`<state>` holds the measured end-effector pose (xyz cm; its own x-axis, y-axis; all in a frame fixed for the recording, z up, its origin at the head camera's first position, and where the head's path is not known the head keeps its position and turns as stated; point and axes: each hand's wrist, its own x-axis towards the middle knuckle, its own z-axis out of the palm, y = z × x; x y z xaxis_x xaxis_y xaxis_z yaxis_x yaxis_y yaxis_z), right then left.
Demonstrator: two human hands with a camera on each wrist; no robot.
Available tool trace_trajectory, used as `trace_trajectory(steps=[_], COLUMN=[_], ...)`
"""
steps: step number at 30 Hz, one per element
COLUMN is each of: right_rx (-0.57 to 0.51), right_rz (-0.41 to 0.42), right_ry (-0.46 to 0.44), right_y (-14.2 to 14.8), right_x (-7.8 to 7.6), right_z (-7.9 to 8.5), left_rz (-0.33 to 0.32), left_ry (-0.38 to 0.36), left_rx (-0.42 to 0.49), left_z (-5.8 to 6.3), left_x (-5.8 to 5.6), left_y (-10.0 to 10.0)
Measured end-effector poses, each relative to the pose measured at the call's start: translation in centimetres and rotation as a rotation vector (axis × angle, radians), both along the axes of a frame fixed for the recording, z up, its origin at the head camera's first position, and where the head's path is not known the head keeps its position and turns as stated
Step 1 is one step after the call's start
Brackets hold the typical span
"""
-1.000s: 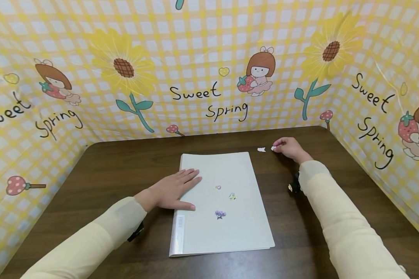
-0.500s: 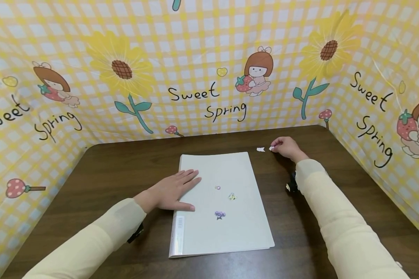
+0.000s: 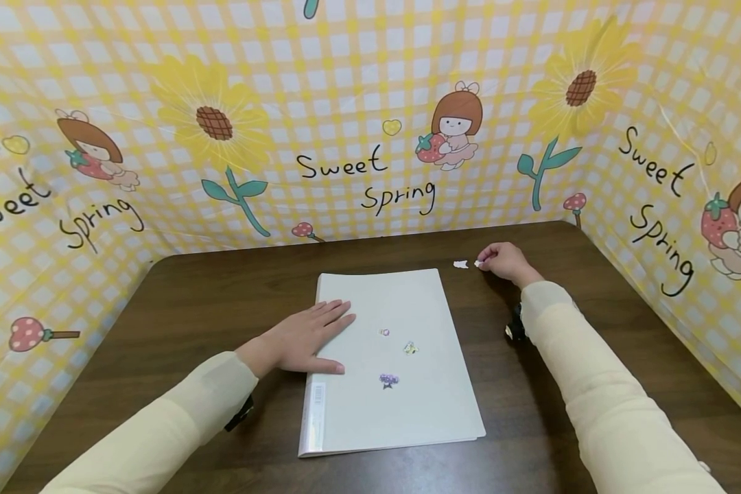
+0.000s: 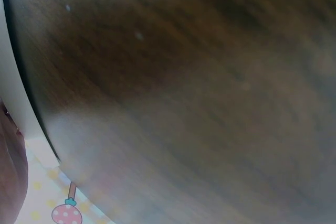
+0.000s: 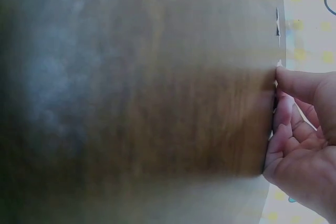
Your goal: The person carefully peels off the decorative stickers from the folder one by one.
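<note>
A white folder (image 3: 420, 418) lies flat on the dark wooden table, with its spine to the left. My left hand (image 3: 305, 337) rests spread over the folder's left edge, fingers straight. Three small stickers are on the cover: a purple one (image 3: 389, 381), a yellow-green one (image 3: 411, 348) and a tiny pinkish one (image 3: 385, 332). Beyond the folder's upper right corner, my right hand (image 3: 508, 263) pinches a small white scrap (image 3: 478, 263) between thumb and fingers, low at the table. Just left of it lies another white scrap (image 3: 460, 264). In the right wrist view, the thumb mostly hides the held scrap.
The brown table (image 3: 222, 295) reaches back to a yellow checked cloth (image 3: 346, 103) that hangs behind it and on both sides. Dark wrist cameras sit under both cuffs. Mostly blurred tabletop fills the left wrist view.
My right hand has shifted slightly left, bringing the pinched scrap a little closer to the other white scrap. The left hand and the folder stay put.
</note>
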<state>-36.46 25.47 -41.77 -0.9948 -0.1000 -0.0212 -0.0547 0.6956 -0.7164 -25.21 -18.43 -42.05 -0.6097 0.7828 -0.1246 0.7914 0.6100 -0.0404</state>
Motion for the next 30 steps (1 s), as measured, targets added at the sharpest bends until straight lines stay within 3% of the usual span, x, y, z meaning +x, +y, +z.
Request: trace_trajectory(steps=[14, 30], right_rx=[-0.012, -0.1], right_rz=[-0.006, -0.009], right_ry=[-0.003, -0.042], right_y=[0.06, 0.45], right_x=[0.17, 0.54], right_z=[-0.14, -0.23], left_rz=[0.007, 0.003], left_ry=[-0.01, -0.007], left_rx=[-0.012, -0.02], left_z=[-0.01, -0.07], left_x=[0.03, -0.07], left_y=[0.04, 0.06])
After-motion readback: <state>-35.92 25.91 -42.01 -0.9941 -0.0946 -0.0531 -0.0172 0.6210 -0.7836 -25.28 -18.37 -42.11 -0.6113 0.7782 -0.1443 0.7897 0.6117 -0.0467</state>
